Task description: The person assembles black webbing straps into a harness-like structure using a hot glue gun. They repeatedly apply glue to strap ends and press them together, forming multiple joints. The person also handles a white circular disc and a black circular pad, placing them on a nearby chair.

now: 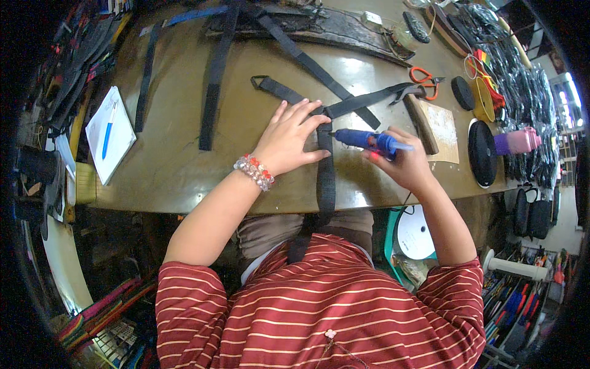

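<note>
a person in a red shirt with thin pale stripes sat at a worn olive-brown worktable (pixel 184 166), seen from above, both forearms reaching up from the lower edge.

the left hand (pixel 287 138) lay flat and palm down on the table, fingers spread wide toward 1 o'clock, pressing on a black woven webbing strap (pixel 326 166) where it met a second strap. the wrist wore a beaded bracelet of clear and red beads (pixel 254 171), and the forearm ran down toward 7 o'clock.

the right hand (pixel 402 163) was curled closed around a blue plastic glue gun (pixel 367 139), its nozzle pointing toward 9 o'clock, its tip just beside the left fingertips and over the strap. the right forearm dropped toward 5 o'clock.

the black strap ran from under the left hand straight down toward 6 o'clock, over the table edge and into the person's lap. a branch of it ran off toward 2 o'clock.

at 3 o'clock from the right hand lay a wooden-handled hammer (pixel 420 120) on a small tan board (pixel 444 132). beyond it, at 1 o'clock, sat orange-handled scissors (pixel 424 79). at 9 o'clock from the left hand, well apart, lay a white notepad (pixel 120 144) with a blue pen (pixel 109 130) on it.
</note>
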{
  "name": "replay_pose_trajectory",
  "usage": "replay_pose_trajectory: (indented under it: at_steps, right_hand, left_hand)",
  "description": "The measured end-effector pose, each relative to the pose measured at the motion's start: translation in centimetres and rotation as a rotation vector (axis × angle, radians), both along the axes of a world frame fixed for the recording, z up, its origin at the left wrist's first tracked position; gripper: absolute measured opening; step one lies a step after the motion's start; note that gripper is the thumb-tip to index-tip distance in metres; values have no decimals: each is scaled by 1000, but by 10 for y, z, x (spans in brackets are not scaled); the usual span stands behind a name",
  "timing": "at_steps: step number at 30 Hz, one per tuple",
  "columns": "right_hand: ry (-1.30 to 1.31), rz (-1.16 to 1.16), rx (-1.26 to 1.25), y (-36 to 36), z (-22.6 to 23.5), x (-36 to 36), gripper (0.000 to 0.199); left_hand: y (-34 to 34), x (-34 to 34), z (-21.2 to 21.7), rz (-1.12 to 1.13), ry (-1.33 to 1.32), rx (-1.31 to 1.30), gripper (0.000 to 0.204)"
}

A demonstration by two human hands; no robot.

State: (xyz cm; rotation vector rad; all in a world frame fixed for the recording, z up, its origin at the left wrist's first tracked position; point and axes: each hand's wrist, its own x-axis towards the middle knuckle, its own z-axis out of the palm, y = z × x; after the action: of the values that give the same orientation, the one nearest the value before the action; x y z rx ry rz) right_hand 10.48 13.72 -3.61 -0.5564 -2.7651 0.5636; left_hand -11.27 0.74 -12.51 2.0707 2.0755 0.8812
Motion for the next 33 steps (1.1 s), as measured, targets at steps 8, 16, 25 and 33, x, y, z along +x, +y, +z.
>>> replay_pose_trajectory:
  at_steps: [8,16,25,33]
  right_hand:
    - [-14,5,8,7,-13,-14,34]
    - [-93,-27,3,7,-15,-8,38]
    - [-181,-90,-5,6,-9,-5,34]
    - [-408,-78,292,-16,30,-33,34]
  left_hand:
    - [0,0,0,2,-23,-13,61]
    - [0,1,-2,4,-13,15,64]
    - [-1,0,2,-5,-11,-26,69]
    - [1,-1,-1,-13,-21,-23,72]
